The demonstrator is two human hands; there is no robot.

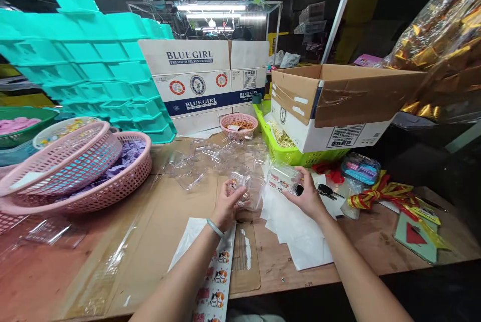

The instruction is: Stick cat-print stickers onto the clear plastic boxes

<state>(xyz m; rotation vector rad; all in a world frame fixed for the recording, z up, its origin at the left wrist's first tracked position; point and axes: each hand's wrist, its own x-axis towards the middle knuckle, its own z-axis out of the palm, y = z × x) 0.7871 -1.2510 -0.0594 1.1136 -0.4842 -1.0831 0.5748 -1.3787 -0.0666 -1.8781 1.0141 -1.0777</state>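
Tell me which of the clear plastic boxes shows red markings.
The clear box held in the right hand, next to the green basket. The plain box in the left hand and the loose boxes behind it show no red.

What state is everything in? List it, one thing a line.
left hand, closed on the clear box
right hand, closed on the filled box
cardboard box, flaps open, resting on the green basket
pink baskets, stacked, top one tilted
small pink basket, upright, partly filled
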